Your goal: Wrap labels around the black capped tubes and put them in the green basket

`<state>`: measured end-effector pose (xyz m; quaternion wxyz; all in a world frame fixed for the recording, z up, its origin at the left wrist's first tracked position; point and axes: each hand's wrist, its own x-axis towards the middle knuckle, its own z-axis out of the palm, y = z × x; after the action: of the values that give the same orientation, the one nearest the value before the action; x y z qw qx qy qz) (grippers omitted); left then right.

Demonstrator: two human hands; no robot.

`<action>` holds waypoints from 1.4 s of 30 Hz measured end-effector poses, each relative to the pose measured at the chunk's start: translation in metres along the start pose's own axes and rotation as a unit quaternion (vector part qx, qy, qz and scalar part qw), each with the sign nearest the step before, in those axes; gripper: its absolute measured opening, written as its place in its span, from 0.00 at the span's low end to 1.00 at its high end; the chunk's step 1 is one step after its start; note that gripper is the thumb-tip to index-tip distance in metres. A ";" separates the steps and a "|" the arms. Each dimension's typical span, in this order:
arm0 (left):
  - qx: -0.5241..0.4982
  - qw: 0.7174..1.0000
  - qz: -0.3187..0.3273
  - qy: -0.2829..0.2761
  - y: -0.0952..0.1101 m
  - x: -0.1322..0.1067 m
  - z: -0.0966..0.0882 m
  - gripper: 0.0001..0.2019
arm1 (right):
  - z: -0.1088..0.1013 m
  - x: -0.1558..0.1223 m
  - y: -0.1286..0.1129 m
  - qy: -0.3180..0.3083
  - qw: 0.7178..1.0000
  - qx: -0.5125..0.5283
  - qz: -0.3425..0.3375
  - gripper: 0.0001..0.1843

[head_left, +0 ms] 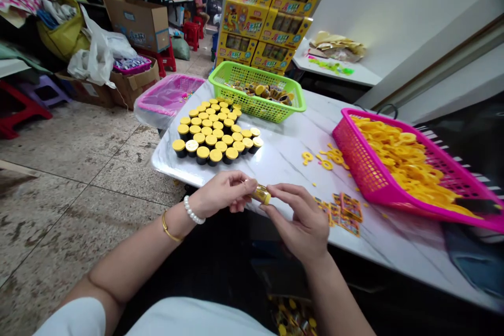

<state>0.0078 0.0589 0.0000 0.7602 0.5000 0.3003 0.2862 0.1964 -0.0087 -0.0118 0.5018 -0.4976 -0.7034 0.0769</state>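
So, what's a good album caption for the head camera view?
Left hand and right hand on a small tube, near yellow-lidded pots and a pink basket of yellow pieces.

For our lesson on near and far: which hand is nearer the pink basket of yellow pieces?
Right. The right hand is in front and to the left of the pink basket; the left hand is farther left, at the small cylinder's other end.

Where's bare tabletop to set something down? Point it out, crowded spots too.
Bare table lies between the yellow-lidded containers and loose yellow pieces; more, farther back, between the green basket and right-hand pink basket. Crowded: the left end, under the containers, and beside the pink basket, where packets lie.
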 end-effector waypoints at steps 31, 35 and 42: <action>0.014 0.998 0.005 -0.057 0.007 0.021 -0.009 0.27 | 0.024 -0.003 -0.004 0.083 0.976 0.157 0.126 0.05; 0.014 0.999 -0.017 -0.045 0.006 0.020 -0.012 0.28 | 0.027 -0.002 -0.009 0.067 0.977 0.145 0.141 0.08; -0.038 0.995 -0.043 -0.078 0.006 0.023 -0.015 0.29 | 0.027 0.000 -0.006 0.075 0.972 0.152 0.164 0.03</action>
<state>0.0109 0.0860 -0.0033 0.8111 0.4783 0.2503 0.2252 0.1715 -0.0014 -0.0215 0.6034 -0.5285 -0.5524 0.2268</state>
